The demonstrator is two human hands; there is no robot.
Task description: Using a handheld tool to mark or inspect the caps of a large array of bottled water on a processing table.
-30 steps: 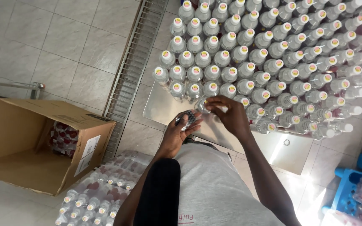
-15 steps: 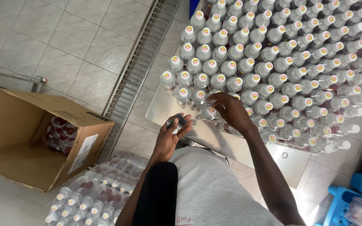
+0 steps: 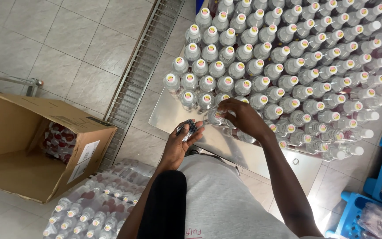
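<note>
Several clear capped bottles (image 3: 284, 66) stand packed together on a shiny metal table (image 3: 169, 116). My left hand (image 3: 180, 144) is held palm up at the table's near edge and cups a small bundle of dark labels (image 3: 187, 129). My right hand (image 3: 243, 117) reaches over the front row and grips the top of one bottle (image 3: 215, 117) at the group's near edge.
An open cardboard box (image 3: 27, 150) with red-labelled packs inside lies on the tiled floor at left. Shrink-wrapped bottle packs (image 3: 98, 203) lie by my legs. A metal floor grate (image 3: 140, 71) runs beside the table. Blue crates (image 3: 376, 186) stand at right.
The view has shifted, so the bottles sit further right and up. My left hand has opened out palm up with the labels; my right hand stays on the front-row bottle.
</note>
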